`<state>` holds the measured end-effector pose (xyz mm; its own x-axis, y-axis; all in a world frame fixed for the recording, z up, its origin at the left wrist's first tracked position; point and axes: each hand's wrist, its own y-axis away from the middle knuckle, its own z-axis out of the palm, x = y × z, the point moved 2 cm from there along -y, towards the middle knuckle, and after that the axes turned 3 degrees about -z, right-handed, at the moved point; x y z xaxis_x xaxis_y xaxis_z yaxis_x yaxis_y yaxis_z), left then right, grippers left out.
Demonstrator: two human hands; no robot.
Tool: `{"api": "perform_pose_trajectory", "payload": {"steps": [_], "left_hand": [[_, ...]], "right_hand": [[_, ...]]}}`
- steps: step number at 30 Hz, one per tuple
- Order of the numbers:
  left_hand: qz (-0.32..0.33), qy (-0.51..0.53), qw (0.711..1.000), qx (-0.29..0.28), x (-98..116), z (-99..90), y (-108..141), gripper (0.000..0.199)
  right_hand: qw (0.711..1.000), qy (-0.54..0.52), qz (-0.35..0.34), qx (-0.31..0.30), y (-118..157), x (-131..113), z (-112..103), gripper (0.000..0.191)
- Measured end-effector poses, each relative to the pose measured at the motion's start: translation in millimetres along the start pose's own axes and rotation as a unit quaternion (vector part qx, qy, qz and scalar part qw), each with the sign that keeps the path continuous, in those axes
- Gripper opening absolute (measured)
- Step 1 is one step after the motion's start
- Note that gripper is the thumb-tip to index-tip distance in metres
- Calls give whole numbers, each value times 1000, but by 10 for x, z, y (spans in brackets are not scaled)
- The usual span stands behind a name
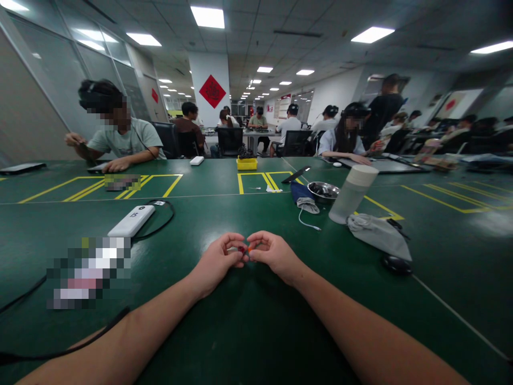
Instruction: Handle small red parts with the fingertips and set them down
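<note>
Over the green table (256, 326), my left hand (222, 260) pinches a small dark red piece (241, 249) between thumb and fingers. Close beside it, my right hand (274, 254) is closed on a small orange piece (249, 249). The fingertips of both hands nearly meet in the middle of the view. Fingers cover much of both pieces, so their exact shapes cannot be made out, nor whether they touch each other.
A white power bank (131, 221) with a black cable lies left. To the right are a metal bowl (323, 191), a frosted bottle (352, 195), a grey pouch (379, 233) and a black mouse (396, 264). A yellow box (247, 163) stands farther back. People sit across the table.
</note>
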<state>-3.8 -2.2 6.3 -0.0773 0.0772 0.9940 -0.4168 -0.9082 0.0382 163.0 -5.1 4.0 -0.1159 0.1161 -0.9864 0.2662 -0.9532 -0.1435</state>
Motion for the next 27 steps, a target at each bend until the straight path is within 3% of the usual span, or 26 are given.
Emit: {"api": "perform_pose_trajectory", "payload": {"steps": [8, 16, 21, 27], "left_hand": [[66, -163, 984, 29, -56, -20, -22, 21], [116, -173, 978, 28, -120, -47, -59, 24], [138, -257, 954, 72, -63, -32, -19, 20], [115, -279, 950, 83, -44, 10, 16, 13]], "right_hand": [[995, 74, -59, -12, -8, -26, 33, 38], [991, 98, -84, -19, -25, 1, 41, 36], [987, 129, -98, -14, -16, 5, 37, 36], [973, 189, -129, -4, 7, -32, 35, 28]]}}
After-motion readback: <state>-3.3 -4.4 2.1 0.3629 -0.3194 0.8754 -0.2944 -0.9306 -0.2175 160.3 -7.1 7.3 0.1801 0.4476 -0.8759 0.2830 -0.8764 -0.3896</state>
